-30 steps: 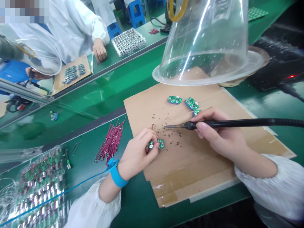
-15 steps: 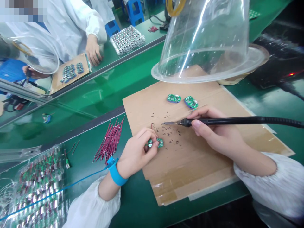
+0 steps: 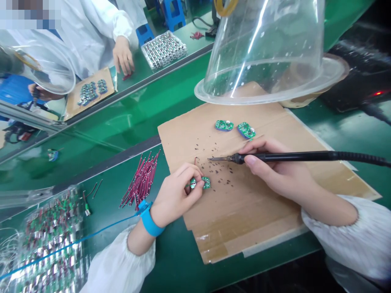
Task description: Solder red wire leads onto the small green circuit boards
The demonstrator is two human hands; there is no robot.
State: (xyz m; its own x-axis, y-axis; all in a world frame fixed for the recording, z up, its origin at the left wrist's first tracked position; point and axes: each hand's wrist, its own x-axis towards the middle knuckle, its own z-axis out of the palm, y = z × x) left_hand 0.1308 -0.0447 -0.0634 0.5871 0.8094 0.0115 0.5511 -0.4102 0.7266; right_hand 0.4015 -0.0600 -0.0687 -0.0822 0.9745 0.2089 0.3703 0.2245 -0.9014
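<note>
My left hand [image 3: 180, 191], with a blue strap at the wrist, is closed with its fingertips on a small green circuit board [image 3: 206, 182] on the cardboard sheet [image 3: 244, 203]. A short reddish wire [image 3: 196, 160] sticks up past those fingers; its lower end is hidden by them. In my right hand [image 3: 271, 171] is a black soldering iron [image 3: 284, 156], gripped like a pen. Its metal tip points left over dark burn specks, a little apart from the wire. Two more circuit boards, one at left [image 3: 224, 125] and one at right [image 3: 246, 130], lie farther back on the cardboard.
A bundle of red wires [image 3: 140, 179] lies left of the cardboard. Packed metallic parts with wires [image 3: 51, 240] fill the lower left. A clear fume hood [image 3: 265, 53] hangs low over the cardboard's far side. Across the divider, a co-worker's hand [image 3: 123, 57] is beside a board-laden cardboard piece.
The co-worker's hand across the divider has shifted slightly, and a bit of red shows under its fingers. My own hands, the board and the iron have hardly moved.
</note>
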